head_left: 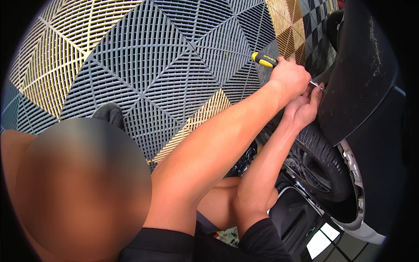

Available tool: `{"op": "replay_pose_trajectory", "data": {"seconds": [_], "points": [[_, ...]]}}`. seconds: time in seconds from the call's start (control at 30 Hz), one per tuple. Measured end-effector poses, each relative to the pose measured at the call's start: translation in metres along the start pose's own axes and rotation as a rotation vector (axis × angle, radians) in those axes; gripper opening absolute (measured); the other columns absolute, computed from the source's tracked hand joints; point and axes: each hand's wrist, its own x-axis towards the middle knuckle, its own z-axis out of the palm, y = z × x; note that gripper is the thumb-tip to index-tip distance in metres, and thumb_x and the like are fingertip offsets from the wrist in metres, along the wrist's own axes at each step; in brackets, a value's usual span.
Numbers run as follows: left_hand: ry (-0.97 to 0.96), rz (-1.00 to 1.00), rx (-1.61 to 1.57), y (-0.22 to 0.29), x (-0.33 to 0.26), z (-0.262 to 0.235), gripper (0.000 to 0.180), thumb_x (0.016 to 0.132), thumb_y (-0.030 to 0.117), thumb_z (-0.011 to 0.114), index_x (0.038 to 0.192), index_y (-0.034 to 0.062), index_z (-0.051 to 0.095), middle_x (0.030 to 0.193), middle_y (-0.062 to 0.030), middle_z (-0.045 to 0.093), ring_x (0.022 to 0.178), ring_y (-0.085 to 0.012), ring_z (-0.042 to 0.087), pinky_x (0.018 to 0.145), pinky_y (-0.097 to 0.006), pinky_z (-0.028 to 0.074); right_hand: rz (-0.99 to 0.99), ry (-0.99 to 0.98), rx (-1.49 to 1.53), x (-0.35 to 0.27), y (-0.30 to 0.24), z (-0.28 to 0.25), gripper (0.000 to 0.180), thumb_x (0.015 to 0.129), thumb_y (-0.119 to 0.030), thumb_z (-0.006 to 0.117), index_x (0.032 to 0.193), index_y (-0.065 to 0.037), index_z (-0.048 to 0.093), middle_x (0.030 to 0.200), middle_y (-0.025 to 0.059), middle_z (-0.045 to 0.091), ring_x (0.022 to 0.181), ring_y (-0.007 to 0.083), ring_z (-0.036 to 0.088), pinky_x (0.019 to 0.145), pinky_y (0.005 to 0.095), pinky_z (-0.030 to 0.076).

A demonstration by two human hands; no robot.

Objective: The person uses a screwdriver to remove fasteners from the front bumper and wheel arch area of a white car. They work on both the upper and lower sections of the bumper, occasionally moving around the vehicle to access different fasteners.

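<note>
My left hand [291, 76] is closed around a screwdriver with a black and yellow handle [264, 60]. The handle's butt sticks out on the upper left, and a short piece of the metal shaft [314, 83] shows on the other side. Just below, my right hand [303, 107] is turned palm up, thumb and fingers drawn together at the shaft's tip. Whatever lies between those fingertips is too small to make out. Both hands are right beside the edge of a large dark panel [360, 74] of a vehicle, scuffed with pale marks.
Beneath my right forearm is a tyre [327, 163] in its wheel arch, bordered by a pale fender edge [353, 170]. Slatted grey and tan tiles [166, 65] cover the floor. A dark shoe [109, 115] is at the left; a blurred round patch hides the lower left.
</note>
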Motion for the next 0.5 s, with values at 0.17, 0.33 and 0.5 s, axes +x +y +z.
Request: {"op": "replay_pose_trajectory", "data": {"seconds": [0.17, 0.33, 0.5], "points": [[-0.040, 0.018, 0.015, 0.001, 0.004, -0.005, 0.014, 0.085, 0.022, 0.064, 0.093, 0.0157, 0.074, 0.086, -0.0066, 0.071, 0.096, -0.0282, 0.066, 0.084, -0.049, 0.048, -0.006, 0.017, -0.013, 0.001, -0.003, 0.001, 0.023, 0.099, -0.005, 0.055, 0.122, -0.001, 0.053, 0.113, 0.0129, 0.056, 0.109, 0.0228, 0.055, 0.101, 0.0411, 0.047], [-0.036, 0.046, 0.016, -0.008, 0.007, -0.009, 0.014, 0.086, 0.023, 0.063, 0.092, 0.0164, 0.074, 0.082, -0.0048, 0.070, 0.094, -0.0261, 0.065, 0.081, -0.047, 0.047, 0.043, 0.053, 0.021, 0.000, -0.003, 0.009, 0.020, 0.099, -0.005, 0.055, 0.119, -0.003, 0.054, 0.113, 0.0126, 0.057, 0.110, 0.0230, 0.056, 0.103, 0.0418, 0.046], [-0.027, 0.041, 0.028, -0.003, 0.004, -0.006, 0.015, 0.087, 0.024, 0.063, 0.091, 0.0163, 0.075, 0.080, -0.0023, 0.069, 0.092, -0.0236, 0.064, 0.079, -0.045, 0.044, 0.103, 0.052, 0.078, -0.003, -0.008, 0.000, 0.024, 0.099, -0.007, 0.056, 0.122, -0.004, 0.053, 0.116, 0.0103, 0.058, 0.113, 0.0211, 0.056, 0.104, 0.0405, 0.045]]}}
